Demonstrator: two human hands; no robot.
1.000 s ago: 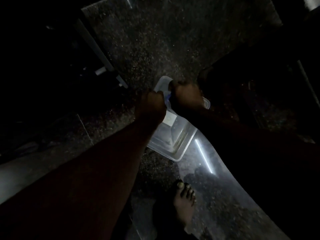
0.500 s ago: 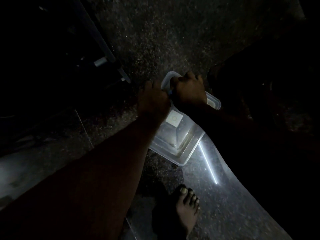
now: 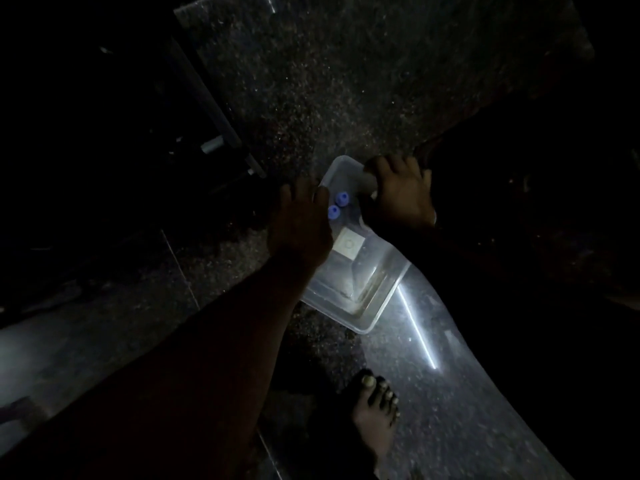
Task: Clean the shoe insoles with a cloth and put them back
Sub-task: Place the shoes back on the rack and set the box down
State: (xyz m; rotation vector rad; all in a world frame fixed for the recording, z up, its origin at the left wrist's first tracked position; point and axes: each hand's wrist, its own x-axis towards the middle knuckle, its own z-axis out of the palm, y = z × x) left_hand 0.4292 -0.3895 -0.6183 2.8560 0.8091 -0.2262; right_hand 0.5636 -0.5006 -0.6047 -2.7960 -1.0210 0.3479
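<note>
The right hand [image 3: 398,199] grips a pale wad, likely the cloth [image 3: 369,181]: soft, limp, best bunched whole. The left hand [image 3: 301,220], fingers loosely straight, steadies the light tub [image 3: 360,306] by its rim.

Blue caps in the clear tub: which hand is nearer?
Left. The left hand sits right beside the blue caps at the tub rim; the right hand is across the tub, farther off.

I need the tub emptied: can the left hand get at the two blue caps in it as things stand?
Probably yes. The left hand is at the tub rim right beside the blue caps; the tub is open-topped, and the right hand is off to their other side, not over them.
</note>
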